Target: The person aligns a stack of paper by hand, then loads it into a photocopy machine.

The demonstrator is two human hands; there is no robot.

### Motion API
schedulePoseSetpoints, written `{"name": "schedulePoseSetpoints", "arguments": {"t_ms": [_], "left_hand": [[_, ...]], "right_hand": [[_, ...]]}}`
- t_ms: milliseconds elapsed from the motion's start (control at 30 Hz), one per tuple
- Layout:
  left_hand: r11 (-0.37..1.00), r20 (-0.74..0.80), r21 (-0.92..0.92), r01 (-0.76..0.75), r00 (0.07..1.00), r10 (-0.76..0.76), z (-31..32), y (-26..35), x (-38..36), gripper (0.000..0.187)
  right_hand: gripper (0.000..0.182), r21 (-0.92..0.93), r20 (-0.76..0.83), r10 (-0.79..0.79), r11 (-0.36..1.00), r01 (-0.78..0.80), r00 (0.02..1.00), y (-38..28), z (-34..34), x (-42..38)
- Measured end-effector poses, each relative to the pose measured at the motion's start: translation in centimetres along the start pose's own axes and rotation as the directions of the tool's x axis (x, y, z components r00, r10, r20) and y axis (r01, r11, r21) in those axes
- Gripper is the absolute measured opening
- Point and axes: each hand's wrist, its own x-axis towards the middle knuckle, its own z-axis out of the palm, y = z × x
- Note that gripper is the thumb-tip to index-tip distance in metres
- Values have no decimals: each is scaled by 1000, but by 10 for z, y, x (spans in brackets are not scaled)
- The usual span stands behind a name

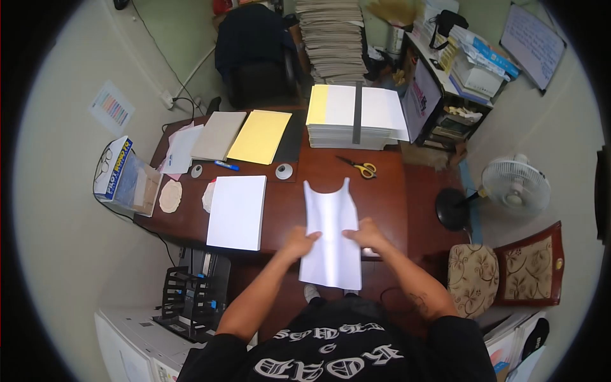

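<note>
Both my hands hold a white sheet of paper (331, 235) over the near edge of the dark wooden desk (382, 197). The sheet is bent lengthwise, its far corners curling up. My left hand (299, 240) grips its left edge. My right hand (366, 234) grips its right edge. A white paper stack (237, 211) lies on the desk just left of my left hand.
Yellow-handled scissors (360, 167) lie beyond the sheet. A tall stack of white sheets (353, 118) with a yellow one sits at the far edge. Yellow paper (259, 135) and grey paper (217, 135) lie far left. A fan (514, 186) and a cushioned chair (503, 270) stand right. A printer (191, 293) is near left.
</note>
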Motion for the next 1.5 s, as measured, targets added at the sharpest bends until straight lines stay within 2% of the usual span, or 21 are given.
{"name": "schedulePoseSetpoints", "arguments": {"t_ms": [33,67,100,167,233,333,400,467,500,533,600,633,700,767,833,900,1200,1300,1367,1433,1500], "left_hand": [[985,73,-149,87,994,-77,-12,-13,6,46],[803,200,-582,129,980,-12,-19,-44,10,49],[737,290,-619,273,951,-108,-28,-50,6,49],[944,126,-285,166,983,-135,-8,-50,8,49],[950,-36,312,12,999,-1,17,-29,2,47],[991,1,-33,-130,991,130,26,-4,-9,37],[920,107,-390,37,994,6,8,-19,-3,32],[557,268,-807,196,962,51,-19,-46,-9,29],[582,263,-788,198,964,28,-19,-57,-7,32],[720,199,-677,154,980,-23,-8,-63,0,33],[971,-30,-208,114,992,-123,12,-43,0,37],[996,-140,68,58,989,-48,25,-46,10,39],[990,-150,114,-81,984,98,27,-25,4,35],[934,-20,-356,0,1000,-8,18,-37,14,30],[625,136,-770,128,990,-36,-22,-52,-2,27],[487,-17,-866,-115,980,201,-38,-53,-25,26],[616,-340,-583,-530,848,407,-47,-44,-5,44],[731,-430,-561,-388,891,143,-23,-61,24,56],[699,-386,-586,-410,900,204,-23,-72,41,74],[637,-370,-669,-382,915,160,-30,-54,25,73],[606,-349,-626,-490,872,345,-35,-51,30,69]], "right_hand": [[41,169,32,14,985,-20,999,12,-11,3],[36,419,102,6,906,-49,995,37,-23,10],[38,491,124,43,865,-99,991,47,-27,8],[40,-5,-52,120,993,-120,991,56,-11,16],[44,-448,-214,-58,893,-44,975,47,14,12],[42,57,-32,-42,997,44,999,16,7,-14],[38,270,45,35,962,-46,998,5,0,-15],[29,718,170,17,683,-135,985,35,-22,-19],[27,853,225,-12,485,-191,974,49,-25,-15],[29,795,168,34,586,-156,985,52,-18,-12],[33,183,-10,77,980,-74,997,43,2,0],[34,-188,-101,37,981,-56,994,28,12,1],[37,42,19,81,996,-82,997,-11,5,-9],[38,192,97,54,979,-72,994,-27,-3,-16],[31,486,121,-11,873,-49,993,-13,-37,-17],[29,592,138,-307,788,170,942,14,-52,-12],[31,387,-331,-461,729,564,823,9,-31,-15],[40,362,-368,-416,759,541,831,50,-5,24],[46,234,-402,-465,781,579,789,29,-4,6],[51,398,-435,-431,696,598,790,34,-2,16],[54,502,-457,-390,629,594,800,30,0,23]]}}
